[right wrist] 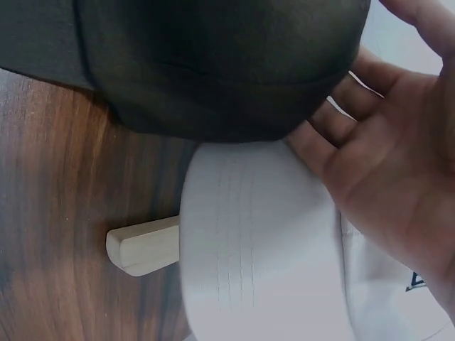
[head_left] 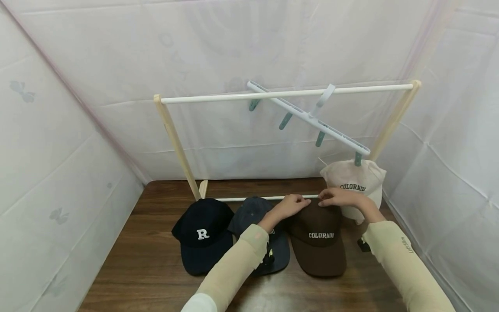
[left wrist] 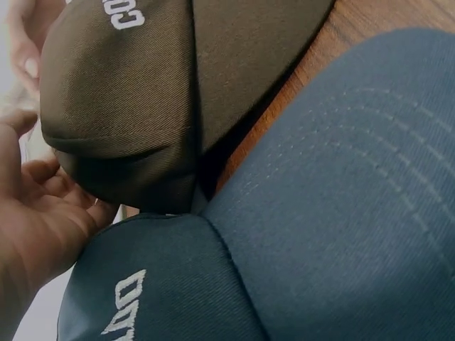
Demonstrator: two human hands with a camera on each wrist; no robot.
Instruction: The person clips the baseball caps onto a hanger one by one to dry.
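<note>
A brown cap [head_left: 317,255] lettered COLORADO lies with its brim toward me. At the back of its crown, my left hand [head_left: 287,206] curls its fingers round the left rear edge. My right hand [head_left: 343,198] holds the right rear side, its fingers [right wrist: 341,121] reaching behind the crown in the right wrist view. Part of each hand's fingertips is hidden by the cap. Under my left forearm lies a blue-grey cap [left wrist: 341,177], partly covered. Behind my right hand, a white COLORADO cap [head_left: 351,173] hangs from a hanger clip [head_left: 358,159].
A navy cap [head_left: 202,234] with an R lies at the left of the wooden table [head_left: 128,260]. A rack's white rail [head_left: 218,98] carries the tilted light-blue hanger [head_left: 304,116], with several green clips. A small black object [head_left: 363,246] sits by my right sleeve.
</note>
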